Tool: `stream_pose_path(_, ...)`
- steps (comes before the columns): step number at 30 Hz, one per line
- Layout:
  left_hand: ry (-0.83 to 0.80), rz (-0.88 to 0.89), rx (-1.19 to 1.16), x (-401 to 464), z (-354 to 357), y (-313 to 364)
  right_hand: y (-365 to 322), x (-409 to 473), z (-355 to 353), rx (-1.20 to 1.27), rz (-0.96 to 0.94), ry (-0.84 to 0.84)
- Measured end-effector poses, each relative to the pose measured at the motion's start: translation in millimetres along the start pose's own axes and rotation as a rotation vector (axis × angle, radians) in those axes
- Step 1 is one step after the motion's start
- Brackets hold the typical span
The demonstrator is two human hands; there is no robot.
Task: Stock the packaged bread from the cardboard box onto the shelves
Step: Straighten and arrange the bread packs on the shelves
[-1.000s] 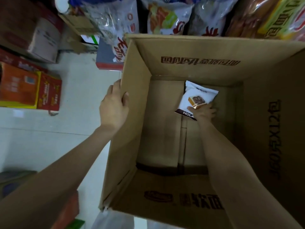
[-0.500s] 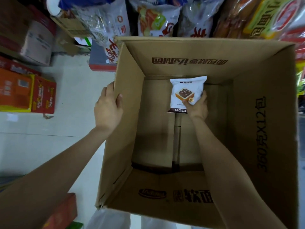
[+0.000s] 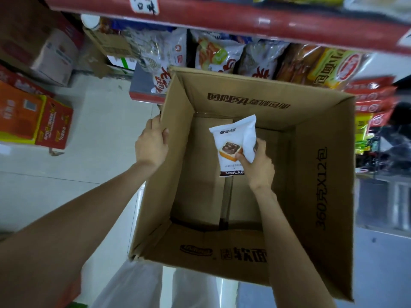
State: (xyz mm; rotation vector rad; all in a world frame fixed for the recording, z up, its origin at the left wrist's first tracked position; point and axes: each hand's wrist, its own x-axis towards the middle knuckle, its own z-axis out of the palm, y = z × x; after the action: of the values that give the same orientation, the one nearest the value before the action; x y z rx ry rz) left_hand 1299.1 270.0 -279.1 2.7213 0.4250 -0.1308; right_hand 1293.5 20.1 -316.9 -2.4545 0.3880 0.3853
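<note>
A large open cardboard box fills the middle of the view, and the part of its floor that I can see is bare. My left hand grips the top edge of its left wall. My right hand is inside the box and pinches a white bread packet with a picture of chocolate toast. The packet is held upright, lifted off the box floor. A red-edged shelf runs across the top, with packaged bread bags on the level beneath it.
Orange and red cartons sit on the tiled floor at the left, with brown boxes behind them. More red and yellow packets hang at the right. My white trousers show below the box.
My right hand has lifted the bread packet up from the box floor and turned it upright. The view has tilted up, bringing the red shelf edge into sight. My left hand stays on the box wall.
</note>
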Motion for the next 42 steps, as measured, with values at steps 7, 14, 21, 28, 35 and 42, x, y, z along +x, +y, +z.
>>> stream_pose_path(7, -0.402, -0.165, -0.146, 2, -67, 6, -81, -81, -108, 0.038, -0.268, -0.084)
stream_pose_path(14, -0.568, 0.065, -0.572, -36, -225, 16, -205, -117, -219, -0.141, -0.574, -0.137)
stream_pose_path(21, -0.056, 0.391, -1.096, -31, -399, 34, -355, -151, -295, 0.475, -0.793, 0.052)
stream_pose_path(28, 0.393, 0.689, -0.934, 26, -527, 62, -509, -138, -331, 0.941, -0.947, 0.349)
stream_pose_path(35, 0.615, 0.509, -0.47, 126, -559, 48, -590, -86, -316, 0.815, -0.9, 0.489)
stream_pose_path(42, 0.386, 0.507, -0.552, 139, -544, 40, -587, -63, -303, 0.048, -0.8, 0.428)
